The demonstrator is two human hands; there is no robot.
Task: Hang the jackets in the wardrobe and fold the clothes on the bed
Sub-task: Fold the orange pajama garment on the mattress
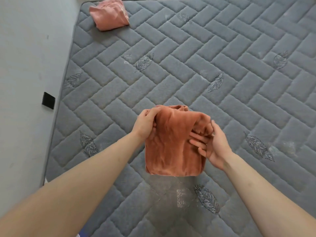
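Both hands gripping folded rust garment point(172, 144), left hand point(145, 124), right hand point(213, 146), left fingertips hidden behind cloth.

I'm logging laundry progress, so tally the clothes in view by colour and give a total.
Rust-orange garment, folded, held above the mattress by the left hand and right hand: 1
Pink garment, folded, lying near the mattress's far left corner: 1
Total: 2

Rust-orange garment point(172, 147) — pink folded garment point(109, 13) — grey quilted mattress point(222, 48), herringbone with stitched leaves.
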